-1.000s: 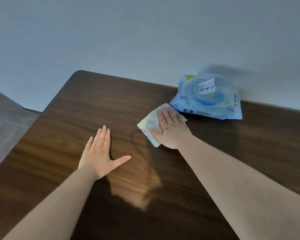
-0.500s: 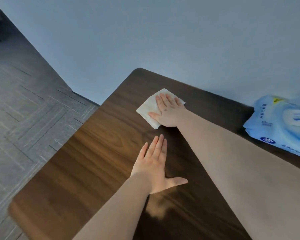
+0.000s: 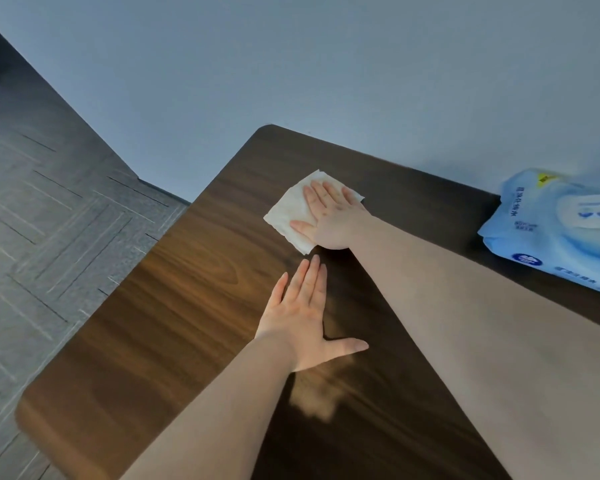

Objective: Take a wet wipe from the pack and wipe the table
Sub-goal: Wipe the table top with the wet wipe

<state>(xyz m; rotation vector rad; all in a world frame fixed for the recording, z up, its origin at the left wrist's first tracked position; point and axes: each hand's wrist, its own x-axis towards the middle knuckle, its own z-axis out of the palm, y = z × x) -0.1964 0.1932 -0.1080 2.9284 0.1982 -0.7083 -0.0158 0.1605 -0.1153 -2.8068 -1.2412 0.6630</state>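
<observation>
A white wet wipe (image 3: pixel 290 213) lies flat on the dark wooden table (image 3: pixel 174 289) near its far left corner. My right hand (image 3: pixel 329 216) presses down on the wipe with fingers spread, covering its right half. My left hand (image 3: pixel 303 317) rests flat on the table just in front of the wipe, palm down, fingers together and thumb out, holding nothing. The blue wet wipe pack (image 3: pixel 561 233) lies at the right edge of view, against the wall, partly cut off.
A pale blue-grey wall (image 3: pixel 326 64) runs along the table's far edge. Grey patterned carpet floor (image 3: pixel 49 220) lies beyond the table's left edge. A bright reflection shines on the table below my left hand.
My right hand has slid the wipe leftward from beside the pack toward the far left corner. My view has swung left, so the pack now sits at the right edge.
</observation>
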